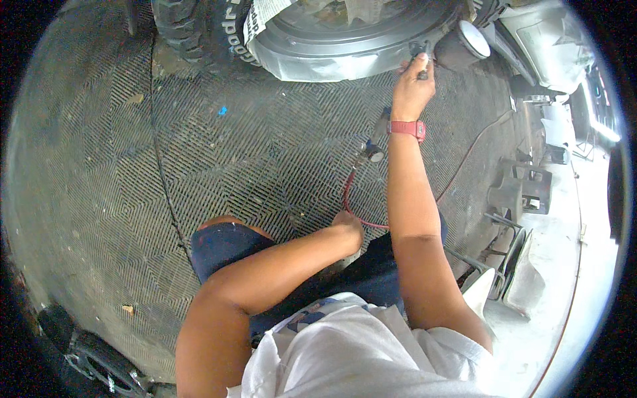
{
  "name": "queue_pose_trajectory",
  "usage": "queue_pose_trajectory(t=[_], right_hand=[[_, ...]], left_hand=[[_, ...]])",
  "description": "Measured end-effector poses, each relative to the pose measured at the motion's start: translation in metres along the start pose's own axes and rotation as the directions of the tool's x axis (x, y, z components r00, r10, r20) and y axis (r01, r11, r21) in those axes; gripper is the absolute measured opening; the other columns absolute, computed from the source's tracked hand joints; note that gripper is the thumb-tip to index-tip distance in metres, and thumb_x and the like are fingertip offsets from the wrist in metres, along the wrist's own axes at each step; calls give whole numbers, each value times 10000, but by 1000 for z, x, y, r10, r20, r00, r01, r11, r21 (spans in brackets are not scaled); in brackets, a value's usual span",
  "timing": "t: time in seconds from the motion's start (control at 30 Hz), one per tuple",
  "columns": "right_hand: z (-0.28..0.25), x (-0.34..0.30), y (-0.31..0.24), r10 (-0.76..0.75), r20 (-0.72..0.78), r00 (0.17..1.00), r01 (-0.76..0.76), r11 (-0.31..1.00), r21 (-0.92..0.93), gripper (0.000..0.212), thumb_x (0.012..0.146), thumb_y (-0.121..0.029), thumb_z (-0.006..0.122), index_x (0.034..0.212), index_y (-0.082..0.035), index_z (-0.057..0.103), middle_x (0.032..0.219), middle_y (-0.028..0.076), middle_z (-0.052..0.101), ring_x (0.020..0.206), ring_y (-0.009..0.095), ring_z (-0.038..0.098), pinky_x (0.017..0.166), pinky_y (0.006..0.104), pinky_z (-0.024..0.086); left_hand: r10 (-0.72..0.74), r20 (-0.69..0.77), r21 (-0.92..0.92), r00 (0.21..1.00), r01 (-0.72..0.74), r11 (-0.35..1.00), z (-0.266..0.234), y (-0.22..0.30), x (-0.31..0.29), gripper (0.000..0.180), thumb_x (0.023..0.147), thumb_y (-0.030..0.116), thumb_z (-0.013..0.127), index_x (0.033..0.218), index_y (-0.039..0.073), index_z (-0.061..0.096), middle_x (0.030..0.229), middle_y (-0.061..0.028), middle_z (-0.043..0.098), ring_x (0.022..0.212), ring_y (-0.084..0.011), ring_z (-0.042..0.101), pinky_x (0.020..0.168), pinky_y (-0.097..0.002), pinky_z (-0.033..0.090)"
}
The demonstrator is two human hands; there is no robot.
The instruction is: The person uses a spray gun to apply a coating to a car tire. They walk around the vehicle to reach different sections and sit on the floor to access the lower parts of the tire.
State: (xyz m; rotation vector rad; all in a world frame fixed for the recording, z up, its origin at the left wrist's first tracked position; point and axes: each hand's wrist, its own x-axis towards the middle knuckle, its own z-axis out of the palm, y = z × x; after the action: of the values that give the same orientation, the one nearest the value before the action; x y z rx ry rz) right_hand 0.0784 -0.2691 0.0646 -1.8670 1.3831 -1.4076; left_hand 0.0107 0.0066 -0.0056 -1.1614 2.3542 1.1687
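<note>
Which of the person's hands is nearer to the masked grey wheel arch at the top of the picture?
Right. The right hand is raised against the edge of the wheel arch, gripping a tool there. The left hand is down by the knee, beside the red hose, well away from it.

Daylight is flooding in from the right, washing out the pale concrete floor (584, 278) and the white shirt (345, 358) into near-blown glare. The ribbed rubber mat (99, 166) is sitting in dim, flat grey shade, its left side darkening further. The fisheye lens is bending the mat's lines toward the rim, and a black vignette is ringing the frame. Detail is softening and smearing near the edges; the raised right hand (413, 83) is staying reasonably sharp.
</note>
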Motion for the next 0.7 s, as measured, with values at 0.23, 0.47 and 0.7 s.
queue_pose_trajectory(t=[0.23, 0.47, 0.7], right_hand=[[35, -53, 2, 329, 434, 839, -354, 935, -26, 523, 1139, -429, 533, 1319, 43, 668, 785, 111, 740, 637, 171, 722, 490, 325, 549], [43, -55, -23, 309, 588, 748, -370, 929, -17, 553, 1149, -484, 473, 1157, 30, 679, 795, 127, 756, 636, 190, 733, 431, 328, 527], [5, 10, -7, 74, 159, 984, -26, 959, -283, 599, 1102, -458, 576, 1324, 87, 690, 954, 331, 751, 934, 475, 757, 804, 530, 586]], left_hand=[[-86, 31, 31, 996, 85, 996, 25, 0, 35, 266, 902, 231, 749, 1142, 198, 859, 1225, -55, 812, 1118, -278, 768, 853, -447, 629], [-123, 23, -14, 992, 123, 992, 65, -6, 75, 274, 916, 252, 756, 1166, 203, 854, 1218, -52, 814, 1103, -265, 774, 833, -427, 635], [-58, 19, -71, 998, 59, 996, -18, 0, -15, 296, 905, 242, 759, 1179, 178, 848, 1245, -50, 807, 1138, -276, 765, 901, -425, 622]])
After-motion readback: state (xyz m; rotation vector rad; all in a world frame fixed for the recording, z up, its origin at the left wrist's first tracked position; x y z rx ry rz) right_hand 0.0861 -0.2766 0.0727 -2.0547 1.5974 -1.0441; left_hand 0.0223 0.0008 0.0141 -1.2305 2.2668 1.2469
